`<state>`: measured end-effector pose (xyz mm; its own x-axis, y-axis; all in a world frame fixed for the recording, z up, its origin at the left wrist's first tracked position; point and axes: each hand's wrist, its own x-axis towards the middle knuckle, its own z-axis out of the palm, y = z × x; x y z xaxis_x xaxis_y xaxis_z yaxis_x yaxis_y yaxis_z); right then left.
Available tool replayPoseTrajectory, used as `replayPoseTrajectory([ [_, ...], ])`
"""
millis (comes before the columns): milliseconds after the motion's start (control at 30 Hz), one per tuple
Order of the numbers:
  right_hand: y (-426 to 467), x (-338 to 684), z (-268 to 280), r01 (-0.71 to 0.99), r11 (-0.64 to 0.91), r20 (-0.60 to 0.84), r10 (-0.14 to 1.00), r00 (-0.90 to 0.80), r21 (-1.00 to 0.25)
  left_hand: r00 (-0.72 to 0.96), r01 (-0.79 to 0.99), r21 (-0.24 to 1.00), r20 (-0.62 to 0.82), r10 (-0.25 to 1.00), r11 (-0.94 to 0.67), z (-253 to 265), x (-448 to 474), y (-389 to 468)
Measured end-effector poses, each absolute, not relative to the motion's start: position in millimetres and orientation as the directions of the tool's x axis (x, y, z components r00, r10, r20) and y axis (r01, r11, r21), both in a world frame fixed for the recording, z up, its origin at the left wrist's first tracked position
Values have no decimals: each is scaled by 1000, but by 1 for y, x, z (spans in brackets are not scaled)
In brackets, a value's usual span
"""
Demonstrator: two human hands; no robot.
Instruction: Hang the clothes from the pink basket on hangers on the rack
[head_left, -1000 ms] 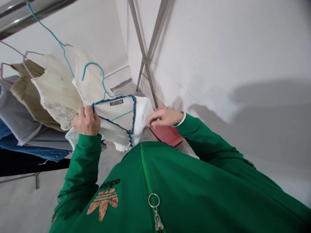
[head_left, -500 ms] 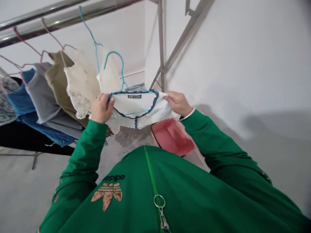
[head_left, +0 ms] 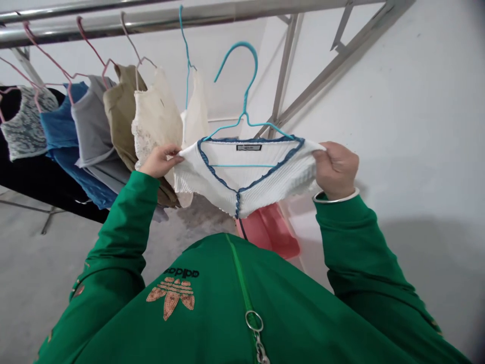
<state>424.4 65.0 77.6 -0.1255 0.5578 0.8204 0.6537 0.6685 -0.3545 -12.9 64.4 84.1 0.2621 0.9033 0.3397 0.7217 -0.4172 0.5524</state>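
A white ribbed top (head_left: pixel 273 194) with blue ruffled trim around its neckline is spread out in front of me. Inside it sits a light-blue hanger (head_left: pixel 245 108), its hook free in the air below the rail. My left hand (head_left: pixel 161 160) pinches the top at its left shoulder. At the right shoulder, my right hand (head_left: pixel 337 169) is closed on the fabric. Between them the cloth is stretched, with the neck label facing me.
A metal rail (head_left: pixel 159 20) crosses the top of the view. From it hang several garments, including a cream lace top (head_left: pixel 157 119), an olive one (head_left: pixel 123 108) and a blue one (head_left: pixel 62 121). A pink basket (head_left: pixel 271 232) stands on the floor below, beside the white wall (head_left: pixel 424 101).
My hands have moved apart, pulling the top wider and flatter. The top and hanger appear closer and further right. The view has shifted, bringing more of the rail into sight.
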Motion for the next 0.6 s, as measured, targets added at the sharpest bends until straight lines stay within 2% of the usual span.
replayPoseTrajectory([
  [100,63,417,78,609,715,843,520,-135,-344,359,712,455,417,835,-534,99,10,62],
  [200,67,412,80,569,743,835,524,-169,-351,322,735,452,423,847,-505,105,36,66],
  [300,78,414,78,556,713,748,624,-225,-428,211,740,479,501,839,-472,107,50,71],
  [500,92,434,54,419,567,493,824,-280,-710,92,758,452,639,764,-469,119,37,78],
  [600,88,443,47,439,480,422,877,-229,-760,74,799,406,666,743,-444,126,26,78],
])
